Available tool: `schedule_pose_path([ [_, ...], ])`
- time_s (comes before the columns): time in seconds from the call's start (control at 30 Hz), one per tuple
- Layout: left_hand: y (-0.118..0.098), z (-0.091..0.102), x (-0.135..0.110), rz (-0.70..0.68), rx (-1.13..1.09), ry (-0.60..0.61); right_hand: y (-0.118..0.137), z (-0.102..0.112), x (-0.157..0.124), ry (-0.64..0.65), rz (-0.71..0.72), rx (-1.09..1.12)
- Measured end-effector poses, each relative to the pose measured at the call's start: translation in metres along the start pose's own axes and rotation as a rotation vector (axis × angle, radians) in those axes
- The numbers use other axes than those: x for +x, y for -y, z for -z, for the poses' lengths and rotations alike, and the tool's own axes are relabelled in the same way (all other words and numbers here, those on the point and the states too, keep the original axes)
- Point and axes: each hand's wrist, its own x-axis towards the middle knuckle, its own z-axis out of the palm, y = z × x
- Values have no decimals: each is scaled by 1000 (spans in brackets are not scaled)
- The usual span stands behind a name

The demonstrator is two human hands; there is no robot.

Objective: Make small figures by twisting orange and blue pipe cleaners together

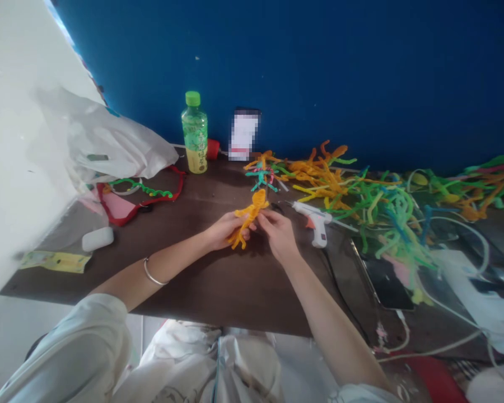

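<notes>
My left hand (224,231) and my right hand (278,235) both grip a twisted orange pipe-cleaner figure (248,217) above the dark wooden table (218,285). Its limbs stick out between my fingers, and its lower end hangs below my left hand. A white hot glue gun (315,221) lies just right of my right hand, not touching it. A small teal and red pipe-cleaner figure (260,179) lies farther back. A thin metal bangle (153,272) circles my left wrist.
A tangled heap of orange, green and yellow pipe cleaners (361,193) spreads across the back right. A green-capped drink bottle (194,133), a white plastic bag (113,140) and a red-edged pink shape (138,204) stand back left. A black phone (388,282) and white cables (453,235) lie right.
</notes>
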Motion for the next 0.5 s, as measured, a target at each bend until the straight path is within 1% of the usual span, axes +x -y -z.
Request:
schedule_pose_path([
  [0.1,6,0,1,-137,182,-84,0,-1,-1,-19,32,-129],
  [0.17,7,-2,0,-214,247,-116,0,-2,-2,-46,61,-194],
  [0.27,8,-5,-2,-359,310,-167,1,-2,-2,-133,109,-265],
  [0.37,9,-5,-2,-511,444,-202,5,-2,-2,-187,172,-358],
  [0.43,10,-3,-1,-553,538,-224,8,-2,-4,-168,215,-421],
  [0.5,11,0,1,-554,574,-263,10,-2,-5,-139,251,-462],
])
